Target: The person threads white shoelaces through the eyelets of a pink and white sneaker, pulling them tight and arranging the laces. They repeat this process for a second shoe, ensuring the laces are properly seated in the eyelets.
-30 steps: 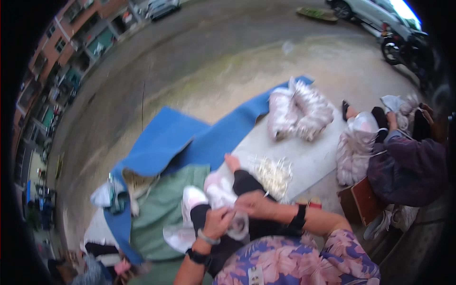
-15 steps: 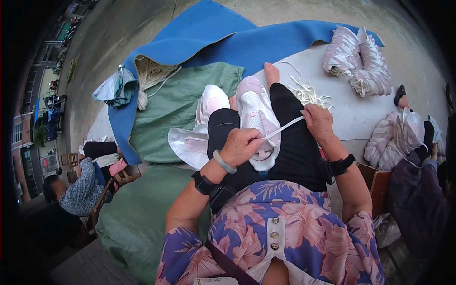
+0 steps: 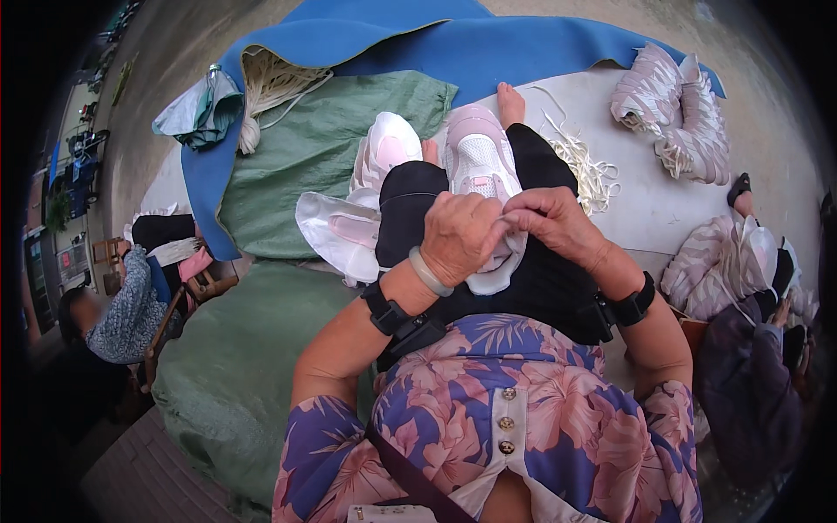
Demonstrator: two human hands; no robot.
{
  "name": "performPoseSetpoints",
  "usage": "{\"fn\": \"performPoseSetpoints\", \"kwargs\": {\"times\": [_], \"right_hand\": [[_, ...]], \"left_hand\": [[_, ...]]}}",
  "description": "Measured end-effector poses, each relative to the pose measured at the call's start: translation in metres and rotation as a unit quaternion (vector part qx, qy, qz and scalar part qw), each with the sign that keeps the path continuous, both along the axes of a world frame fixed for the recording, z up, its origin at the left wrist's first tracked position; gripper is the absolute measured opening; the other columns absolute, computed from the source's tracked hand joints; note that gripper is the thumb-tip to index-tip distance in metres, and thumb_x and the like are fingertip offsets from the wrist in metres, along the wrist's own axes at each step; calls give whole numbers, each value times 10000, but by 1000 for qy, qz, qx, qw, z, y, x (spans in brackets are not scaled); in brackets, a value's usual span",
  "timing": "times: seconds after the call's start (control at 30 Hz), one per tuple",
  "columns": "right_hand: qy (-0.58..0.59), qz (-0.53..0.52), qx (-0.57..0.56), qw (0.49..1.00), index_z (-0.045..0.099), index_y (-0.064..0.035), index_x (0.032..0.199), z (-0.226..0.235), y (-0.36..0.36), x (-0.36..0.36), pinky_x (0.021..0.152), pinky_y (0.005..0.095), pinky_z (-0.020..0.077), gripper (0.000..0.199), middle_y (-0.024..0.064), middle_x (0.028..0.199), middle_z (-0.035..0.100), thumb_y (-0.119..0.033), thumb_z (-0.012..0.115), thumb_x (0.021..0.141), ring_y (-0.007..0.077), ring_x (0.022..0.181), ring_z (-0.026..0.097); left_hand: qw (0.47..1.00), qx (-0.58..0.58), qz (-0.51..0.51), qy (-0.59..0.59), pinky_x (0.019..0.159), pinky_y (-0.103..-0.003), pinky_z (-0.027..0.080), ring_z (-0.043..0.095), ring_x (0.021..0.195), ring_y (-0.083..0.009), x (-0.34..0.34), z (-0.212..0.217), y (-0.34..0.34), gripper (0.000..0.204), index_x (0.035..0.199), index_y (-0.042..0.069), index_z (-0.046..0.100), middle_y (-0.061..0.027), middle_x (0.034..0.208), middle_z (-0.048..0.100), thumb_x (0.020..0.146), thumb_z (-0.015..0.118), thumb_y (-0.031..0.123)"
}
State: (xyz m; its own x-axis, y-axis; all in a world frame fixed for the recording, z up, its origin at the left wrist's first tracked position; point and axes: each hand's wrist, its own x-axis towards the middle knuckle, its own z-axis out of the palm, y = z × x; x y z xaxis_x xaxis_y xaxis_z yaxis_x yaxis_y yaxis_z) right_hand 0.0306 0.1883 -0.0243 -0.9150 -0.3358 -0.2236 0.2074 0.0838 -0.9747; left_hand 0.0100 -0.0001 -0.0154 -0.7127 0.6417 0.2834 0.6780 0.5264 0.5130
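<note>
A white and pale pink shoe upper (image 3: 478,148) lies on my lap between my black-trousered thighs, toe pointing away from me. Over its opening my left hand (image 3: 462,231) and my right hand (image 3: 558,228) meet, thumbs and fingers pinched together. Both hold a white shoelace, mostly hidden by the fingers now but plain in the earlier frame. The hands also hide the middle of the upper. Beside my left knee are more white and pink shoe uppers (image 3: 336,234), some tucked one into another.
Loose white laces (image 3: 588,170) lie in a heap right of my leg. A lace bundle (image 3: 283,83) rests on green sheeting (image 3: 296,166) by a blue mat (image 3: 488,44). Stacked uppers (image 3: 671,109) stand far right. People sit at left (image 3: 131,305) and right (image 3: 750,375).
My right hand has moved left to meet my left hand above the upper. The lace stretched between them before is now mostly out of sight. The whole view has shifted slightly.
</note>
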Motion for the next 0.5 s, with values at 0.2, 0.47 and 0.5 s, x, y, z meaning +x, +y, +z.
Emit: {"fn": "performPoseSetpoints", "kwargs": {"times": [0.2,0.47,0.5], "right_hand": [[-18,-141,67,988,597,-25,842,-16,25,-5,555,191,376,106,-42,662,502,-121,556,861,36,618,440],[0,-213,42,976,595,-18,825,-31,22,7,527,185,346,133,-49,643,474,-140,563,867,33,593,409],[-6,-218,40,975,596,-18,825,-29,22,8,526,183,344,132,-49,642,473,-140,567,865,32,592,408]], "left_hand": [[990,-99,-95,36,715,-358,372,464,930,-272,16,-14,17,492,1038,73,534,-74,1056,500,614,700,260],[963,-211,-136,94,757,-394,341,437,952,-270,10,-29,25,450,1042,106,572,-55,1042,493,686,636,372],[959,-222,-145,97,758,-400,340,436,949,-275,10,-30,27,440,1034,104,581,-59,1026,497,694,628,380]]}}
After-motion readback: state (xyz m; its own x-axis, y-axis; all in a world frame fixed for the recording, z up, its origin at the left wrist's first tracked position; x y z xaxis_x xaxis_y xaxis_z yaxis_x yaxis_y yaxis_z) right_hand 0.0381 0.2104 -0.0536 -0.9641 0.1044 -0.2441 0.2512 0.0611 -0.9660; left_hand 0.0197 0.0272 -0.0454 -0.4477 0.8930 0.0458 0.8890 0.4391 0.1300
